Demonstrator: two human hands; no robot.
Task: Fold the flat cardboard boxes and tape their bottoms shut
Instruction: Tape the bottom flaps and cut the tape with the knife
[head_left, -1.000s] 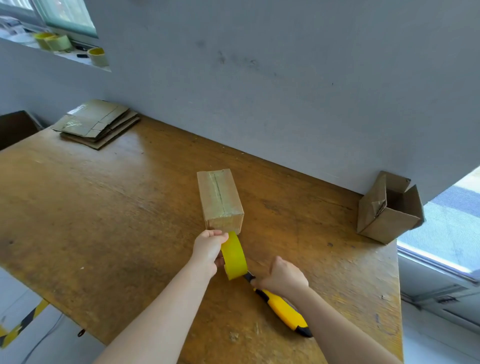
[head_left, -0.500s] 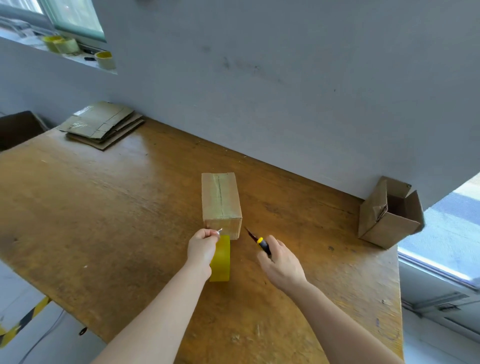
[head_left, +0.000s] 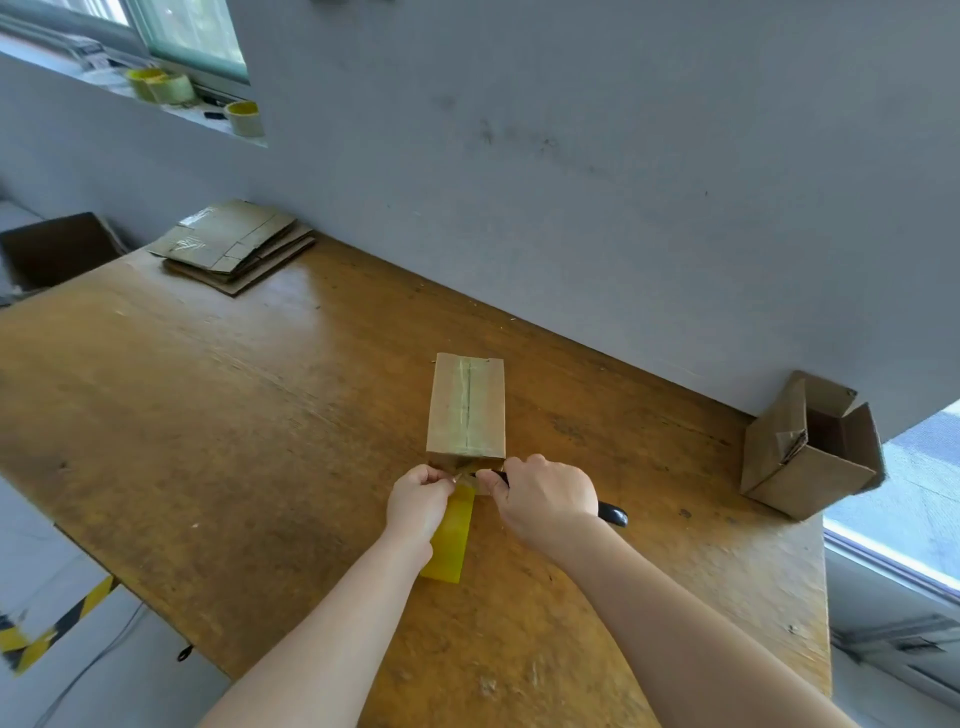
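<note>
Left grip (head_left: 418, 501) tight on tape (head_left: 451, 540), right grip (head_left: 545, 501) tight around knife (head_left: 613, 514), beside box (head_left: 467, 410).

Both bare forearms reach up from the lower frame, converging at centre. Left hand (head_left: 420, 501) curled on yellow tape roll (head_left: 451, 540); right hand (head_left: 545, 496) fisted round utility knife (head_left: 614, 514). Hands close together.

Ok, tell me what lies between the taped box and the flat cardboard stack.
Nothing: in the head view only bare table separates the taped box from the flat cardboard stack.
</note>
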